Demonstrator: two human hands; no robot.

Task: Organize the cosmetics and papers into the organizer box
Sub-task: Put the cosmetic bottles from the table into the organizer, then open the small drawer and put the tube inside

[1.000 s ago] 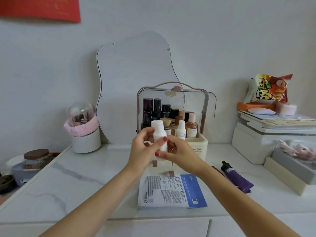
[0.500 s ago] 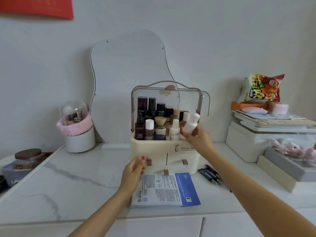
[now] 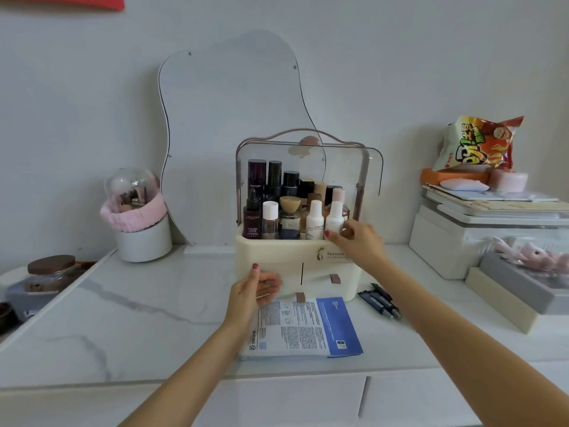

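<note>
The cream organizer box (image 3: 277, 257) stands in the middle of the table, its clear lid raised, its top tray packed with several bottles. My right hand (image 3: 358, 238) rests at the tray's right front corner, fingers around a small white bottle (image 3: 335, 217) standing upright in the tray. My left hand (image 3: 257, 291) lies against the box's lower left drawer front, covering its pull tab. A white and blue sheet-mask packet (image 3: 303, 326) lies flat in front of the box. Dark tubes (image 3: 380, 300) lie on the table to the box's right.
A wavy mirror (image 3: 234, 97) leans on the wall behind the box. A white brush cup with a pink band (image 3: 138, 217) stands at the left, a brown-lidded jar (image 3: 50, 269) further left. White boxes, papers and a snack bag (image 3: 478, 143) are stacked at the right.
The white bottle went from both hands in front of the box into the tray's right front corner with my right hand. My left hand dropped to the lower left drawer front.
</note>
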